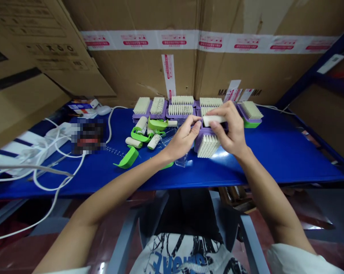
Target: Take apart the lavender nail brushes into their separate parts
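Observation:
A purple brush body [202, 137] with cream bristles [208, 146] is in front of me, tilted towards me over the table. My left hand [185, 136] pinches its left edge between thumb and fingers. In my right hand [230, 129], thumb and fingers close on a white roller-shaped piece [213, 120] over the dark hollow of the purple body. Whether the piece touches the hollow I cannot tell. To the left of my left hand lie green curved covers [157, 124], loose cream rollers [134, 142] and clear plastic parts [181, 160], partly hidden by the hand.
Purple bristle brushes [157, 106] line the back of the blue table [286, 152], against a cardboard wall [137, 72]. One brush with a green base [250, 114] stands right of my right hand. White cables [59, 179] and a power strip [26, 152] occupy the left end.

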Tool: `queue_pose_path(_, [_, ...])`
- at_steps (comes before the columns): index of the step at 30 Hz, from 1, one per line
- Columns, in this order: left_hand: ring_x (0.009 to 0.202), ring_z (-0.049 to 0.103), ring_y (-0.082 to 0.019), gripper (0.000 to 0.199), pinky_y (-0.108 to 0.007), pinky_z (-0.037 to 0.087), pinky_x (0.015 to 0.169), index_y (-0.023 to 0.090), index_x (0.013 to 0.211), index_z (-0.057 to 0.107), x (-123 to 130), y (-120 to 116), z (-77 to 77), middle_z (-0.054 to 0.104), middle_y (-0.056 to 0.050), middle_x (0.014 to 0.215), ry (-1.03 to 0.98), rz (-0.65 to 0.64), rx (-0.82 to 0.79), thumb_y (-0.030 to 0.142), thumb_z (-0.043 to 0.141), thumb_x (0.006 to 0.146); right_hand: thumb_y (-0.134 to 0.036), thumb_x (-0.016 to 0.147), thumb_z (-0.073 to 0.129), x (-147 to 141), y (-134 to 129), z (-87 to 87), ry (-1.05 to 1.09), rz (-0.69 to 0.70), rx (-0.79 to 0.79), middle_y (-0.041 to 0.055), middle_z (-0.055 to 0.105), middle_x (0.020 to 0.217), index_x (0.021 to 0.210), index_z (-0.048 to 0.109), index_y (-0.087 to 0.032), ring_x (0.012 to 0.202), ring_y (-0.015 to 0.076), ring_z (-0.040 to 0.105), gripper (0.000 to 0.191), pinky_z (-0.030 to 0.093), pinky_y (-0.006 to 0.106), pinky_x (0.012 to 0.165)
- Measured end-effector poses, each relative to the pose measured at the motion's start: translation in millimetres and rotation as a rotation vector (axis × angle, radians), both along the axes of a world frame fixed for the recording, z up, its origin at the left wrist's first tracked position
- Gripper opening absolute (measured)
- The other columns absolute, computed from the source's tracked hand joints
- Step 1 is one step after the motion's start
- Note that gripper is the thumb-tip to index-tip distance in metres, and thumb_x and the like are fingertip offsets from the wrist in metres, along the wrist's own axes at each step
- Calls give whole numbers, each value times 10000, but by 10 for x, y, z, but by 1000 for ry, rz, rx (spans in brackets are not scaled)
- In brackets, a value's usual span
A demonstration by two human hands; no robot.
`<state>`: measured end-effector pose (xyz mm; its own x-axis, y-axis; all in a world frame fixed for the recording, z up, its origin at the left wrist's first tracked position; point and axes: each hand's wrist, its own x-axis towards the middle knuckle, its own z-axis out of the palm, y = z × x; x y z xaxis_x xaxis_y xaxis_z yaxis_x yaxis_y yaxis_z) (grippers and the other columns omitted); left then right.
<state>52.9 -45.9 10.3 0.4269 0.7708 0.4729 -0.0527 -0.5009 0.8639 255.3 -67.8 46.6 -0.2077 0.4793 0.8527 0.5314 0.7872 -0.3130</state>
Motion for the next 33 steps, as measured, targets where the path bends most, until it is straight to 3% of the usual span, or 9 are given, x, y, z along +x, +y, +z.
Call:
queue_pose_path(4, [1168,687,-233,397,-403,574,1055,251,1228,669,-110,-83,160,711,-91,1220,-140,184,49,626,656,1100,-462,1072,657,-74,-19,-74,-3,59,20,101,768,1140,1271,701,-284,1022,311,723,270,626,545,929])
queue_pose_path(7, [1258,685,-262,397,-414,592,1074,242,1290,740,-141,-54,361,721,-117,1289,-91,133,339,556,756,1049,-482,1032,747,-139,28,-190,107,96,-9,89,749,1183,1324,605,-276,992,263,754,385,634,458,879])
queue_pose_path(10, [1138,717,-262,365,-430,597,1021,259,1296,835,-191,50,569,774,-99,1199,94,59,522,484,817,1009,-577,985,805,-198,93,-281,211,112,-68,65,747,1136,1279,547,-292,933,235,764,484,634,391,798])
queue_pose_path(15, [993,737,-239,367,-392,582,901,306,1211,903,-301,205,740,814,-72,1083,186,-14,521,550,901,937,-557,940,878,-168,50,-267,245,206,-158,61,798,1167,1373,523,-307,992,245,797,613,670,411,857])
queue_pose_path(20, [914,728,-226,313,-375,567,835,290,1059,922,-323,272,882,823,-65,1041,282,-42,508,580,870,952,-407,1004,817,49,-157,-12,143,155,-257,97,777,1379,1374,762,-299,1271,278,768,389,708,410,929])
queue_pose_path(26, [935,772,-263,173,-371,588,863,235,991,921,-347,350,1181,811,-45,895,343,-183,272,382,914,901,-395,914,926,153,-224,286,83,18,-263,71,873,1148,1194,889,-256,1005,269,825,315,736,382,749])
queue_pose_path(28, [1060,792,-301,359,-365,606,901,234,1126,913,-374,396,1194,835,-55,1031,389,-254,196,382,991,809,-393,911,936,140,-223,324,68,-3,-278,59,884,1108,1188,889,-241,915,247,825,319,746,389,755])
queue_pose_path(31, [1201,776,-351,737,-385,621,966,241,1337,845,-368,487,1062,820,-83,1271,500,-303,225,440,1077,666,-372,909,946,137,-218,365,65,-7,-282,46,880,1088,1158,887,-248,894,245,819,285,757,413,786])
queue_pose_path(33, [1169,781,-364,709,-414,633,970,206,1273,846,-327,549,918,824,-102,1204,443,-231,229,503,1071,670,-352,894,964,157,-212,403,69,3,-297,49,872,1082,1148,886,-263,926,271,818,280,765,459,834])
